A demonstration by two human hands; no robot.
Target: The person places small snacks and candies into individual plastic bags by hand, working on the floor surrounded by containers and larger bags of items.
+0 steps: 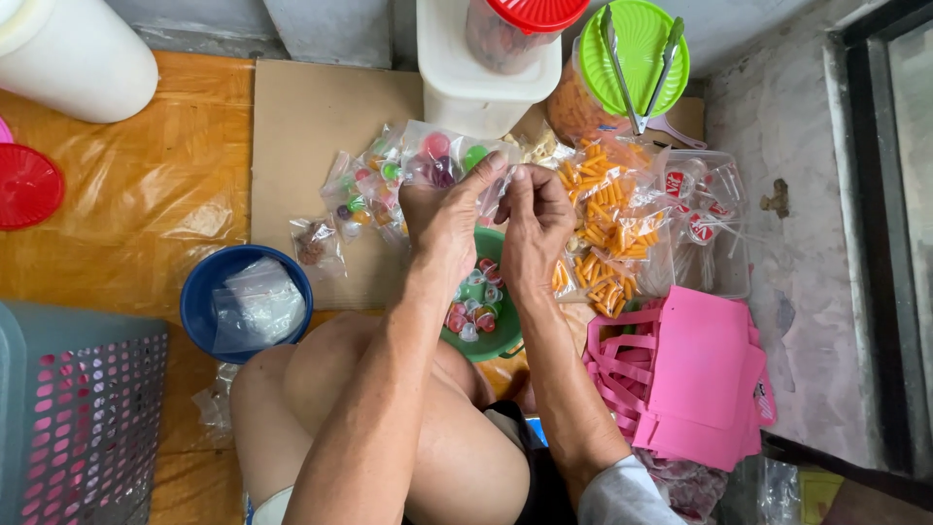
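We see both hands raised together over a green bowl [502, 340]. The left hand [445, 222] and the right hand [533, 226] pinch the mouth of a small clear plastic bag [449, 157], fingertips closed on its thin, crinkled film. Inside the bag sit round, glossy jelly cups in red, green and purple. The bag hangs just above the cardboard sheet [301, 146], a flat, matte brown panel laid over shiny orange plastic floor covering [136, 194].

The green bowl below the wrists holds more small domed jelly cups with foil tops. To the left lie further filled bags [364, 190] in a loose row. A round blue bowl [199, 292] holds limp empty transparent bags. To the right, bags of orange stick snacks [607, 228] pile up, ridged and tube-shaped. Beside them lies a stack of flat pink handled bags [700, 374]. A green-lidded jar [632, 68] carries metal tongs [637, 68] across its top. A grey perforated basket [83, 418] stands at lower left.
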